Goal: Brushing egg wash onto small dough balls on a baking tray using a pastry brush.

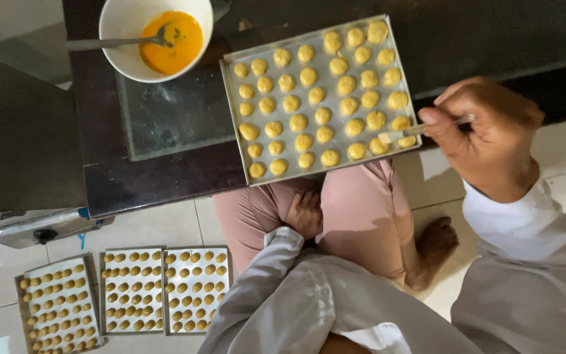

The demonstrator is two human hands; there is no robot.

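My right hand (489,134) grips a small pastry brush (420,129) whose pale bristle tip touches a dough ball at the near right corner of a metal baking tray (230,98). The tray holds several rows of glazed yellow dough balls (316,98) and rests on a low dark table (158,174). My left hand (304,213) rests on my knee below the table edge, fingers curled, holding nothing. A white bowl (114,39) of orange egg wash with a spoon (109,43) in it stands at the table's far left.
Three more trays of dough balls (132,292) lie on the white tiled floor at lower left. A dark cabinet and a metal appliance (34,229) stand to the left. My legs in pink trousers (361,216) fold under the table.
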